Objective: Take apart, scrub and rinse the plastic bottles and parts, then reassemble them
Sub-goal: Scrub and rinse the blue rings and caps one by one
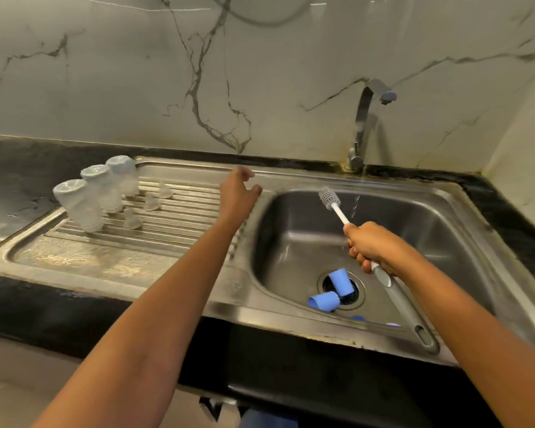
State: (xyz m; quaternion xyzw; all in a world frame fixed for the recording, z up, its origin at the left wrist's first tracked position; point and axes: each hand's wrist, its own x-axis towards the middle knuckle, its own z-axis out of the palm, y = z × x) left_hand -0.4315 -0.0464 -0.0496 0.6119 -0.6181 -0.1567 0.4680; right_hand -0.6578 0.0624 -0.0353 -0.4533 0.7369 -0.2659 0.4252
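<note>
Blue caps [339,282] are glowing in the silver sink [291,230].
The bottle brush [397,299] is pairing grey bristles, a white shaft and a grey handle; the bottles [101,188] are looking frosted clear; the wall [136,88] is running white with dark veins; the counter [28,168] is showing black.

Bottles [101,188] and teats [150,202] on drainboard [105,257], left of basin [420,217]; caps [340,281] in basin; tap [364,125] behind it.

Two blue plastic pieces [357,317] sit mostly hidden behind the steel sink's front rim [291,315]; right-hand fingers [357,251] cover part of the white-grey bottle brush [394,290].
</note>
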